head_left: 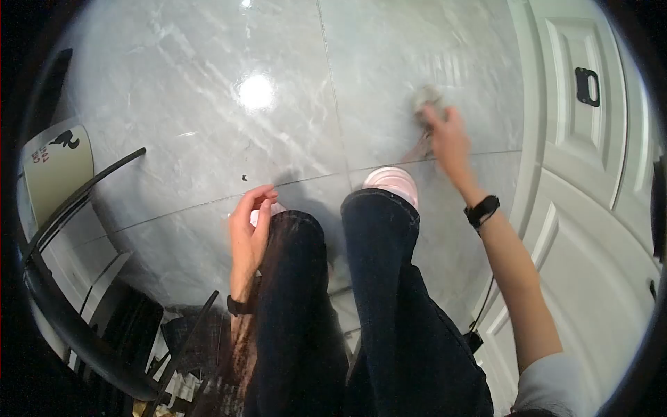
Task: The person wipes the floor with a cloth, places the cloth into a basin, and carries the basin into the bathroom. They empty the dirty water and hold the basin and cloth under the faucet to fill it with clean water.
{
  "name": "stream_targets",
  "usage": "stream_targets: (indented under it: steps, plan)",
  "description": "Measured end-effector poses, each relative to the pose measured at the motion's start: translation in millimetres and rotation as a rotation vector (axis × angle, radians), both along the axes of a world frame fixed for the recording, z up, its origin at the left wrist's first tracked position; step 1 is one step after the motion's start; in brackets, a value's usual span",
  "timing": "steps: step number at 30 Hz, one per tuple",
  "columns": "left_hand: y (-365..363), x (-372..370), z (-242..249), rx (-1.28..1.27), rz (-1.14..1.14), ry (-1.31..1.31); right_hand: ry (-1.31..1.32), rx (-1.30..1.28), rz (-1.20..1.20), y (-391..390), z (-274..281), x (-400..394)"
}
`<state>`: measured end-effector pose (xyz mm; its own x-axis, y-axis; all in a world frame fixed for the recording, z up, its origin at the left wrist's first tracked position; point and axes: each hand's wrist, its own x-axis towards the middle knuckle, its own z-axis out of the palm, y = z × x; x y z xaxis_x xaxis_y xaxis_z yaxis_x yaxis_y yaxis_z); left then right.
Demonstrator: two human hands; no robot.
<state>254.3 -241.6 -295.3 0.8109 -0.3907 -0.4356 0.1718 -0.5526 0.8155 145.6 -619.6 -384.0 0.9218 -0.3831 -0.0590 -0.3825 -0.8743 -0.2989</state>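
My right hand (pixel 448 132) reaches down to the tiled floor (pixel 389 69), its fingers closed on a crumpled greyish-beige cloth (pixel 429 99). Hand and cloth are both smeared by motion. Faint streaks show on the tile just beyond the cloth. Beside my left knee, my left hand (pixel 251 226) hangs with its fingers loosely bent and apart, holding nothing. A pink shoe (pixel 392 182) pokes out below my right knee. The other shoe is mostly hidden behind my left hand and knee. A small dark scrap (pixel 244 178) lies on the floor a little past my left fingertips.
White panelled cabinet doors (pixel 570 229) with a black handle (pixel 588 87) line the right side. At left are a curved black metal bar (pixel 90 184), a pale panel with a dark drawing (pixel 59 163), and cluttered dark items below. A thin cable (pixel 483 306) runs by the cabinet.
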Motion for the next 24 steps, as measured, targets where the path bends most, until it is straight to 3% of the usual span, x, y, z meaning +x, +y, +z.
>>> stream_targets:
  steps: [1, 4, 7, 10, 13, 16, 19, 24]
  plan:
    - [-0.6, 1.1, -2.7, -0.011, 0.015, -0.001, 0.029, 0.011, -0.126, -6.4, 1.4, 9.3]
    - [-2.4, -1.5, -5.1, -0.03, 0.032, 0.025, 0.078, -0.084, 0.14, 17.2, 8.8, -1.9]
    - [-9.3, 4.4, -8.6, -0.043, 0.025, 0.002, 0.014, -0.029, 0.248, 11.9, 13.5, -3.9]
    - [-6.0, 0.0, -5.3, -0.048, 0.016, -0.001, -0.015, 0.034, -0.04, 7.1, 10.6, 9.5]
    - [-6.6, 2.4, -3.6, -0.074, 0.027, -0.01, 0.005, -0.061, 0.182, 23.9, 5.7, -2.7]
    - [-4.5, -1.7, -8.5, -0.092, 0.062, 0.017, 0.179, -0.059, 0.086, -8.0, 11.7, 11.8]
    - [-7.8, -0.3, 0.3, -0.07, 0.1, 0.058, -0.005, -0.099, -0.066, -13.7, 0.7, 15.0]
    - [-0.4, -4.4, -8.5, -0.07, 0.084, 0.018, 0.147, 0.114, 0.284, -10.5, 26.3, -22.4]
